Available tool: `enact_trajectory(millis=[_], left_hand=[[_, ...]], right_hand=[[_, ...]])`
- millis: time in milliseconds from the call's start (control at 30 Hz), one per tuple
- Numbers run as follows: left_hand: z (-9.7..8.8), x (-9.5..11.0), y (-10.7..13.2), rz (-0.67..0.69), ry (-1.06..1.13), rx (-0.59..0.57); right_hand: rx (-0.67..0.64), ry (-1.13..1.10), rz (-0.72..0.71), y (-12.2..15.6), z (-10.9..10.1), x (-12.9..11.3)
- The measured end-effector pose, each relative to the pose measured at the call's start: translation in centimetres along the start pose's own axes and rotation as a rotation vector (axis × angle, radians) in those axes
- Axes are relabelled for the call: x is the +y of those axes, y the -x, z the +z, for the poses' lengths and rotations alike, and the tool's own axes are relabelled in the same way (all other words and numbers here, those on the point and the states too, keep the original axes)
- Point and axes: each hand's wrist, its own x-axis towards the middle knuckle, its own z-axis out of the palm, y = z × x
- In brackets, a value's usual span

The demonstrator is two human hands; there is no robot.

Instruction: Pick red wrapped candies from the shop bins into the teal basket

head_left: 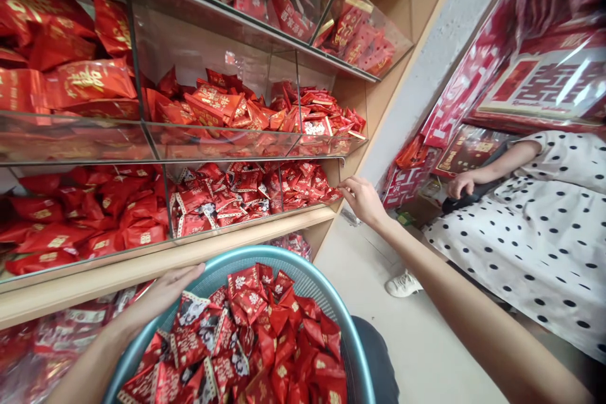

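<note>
My left hand (173, 287) lies over the rim of a teal plastic basket (279, 255), fingers stretched out flat. Inside the basket is a heap of small red wrapped packets (279, 328), some with gold print and some with dotted edges. At the right end of the lower shelf compartment, my right hand (362, 199) is raised with thumb and fingers pinched together. Its fingertips are beside the small red packets (307, 183) in that compartment; whatever is between them is too small to make out.
Wooden shelves with clear dividers (298, 101) hold larger red packets (89, 82). More packaged goods (71, 334) lie below the lowest ledge. On the right, a seated person (534, 221) in a dotted garment has a shoe (403, 284) on the floor. Red decorations (544, 82) stand behind.
</note>
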Motion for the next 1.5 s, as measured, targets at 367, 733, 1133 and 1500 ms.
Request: enact_trajectory(millis=[367, 733, 1133, 1500], left_hand=[[0.1, 0.3, 0.5, -0.005, 0.017, -0.013], [0.1, 0.5, 0.6, 0.003, 0.002, -0.021], [0.2, 0.6, 0.6, 0.002, 0.037, -0.018], [0.2, -0.2, 0.2, 0.027, 0.018, -0.030]], right_hand=[[-0.256, -1.009, 0.390, 6.7, 1.5, -8.3], [-0.455, -1.644, 1.017, 11.9, 5.1, -12.4], [-0.280, -1.623, 1.079, 12.9, 5.7, -15.4], [-0.378, -1.394, 0.997, 15.6, 5.3, -14.4]])
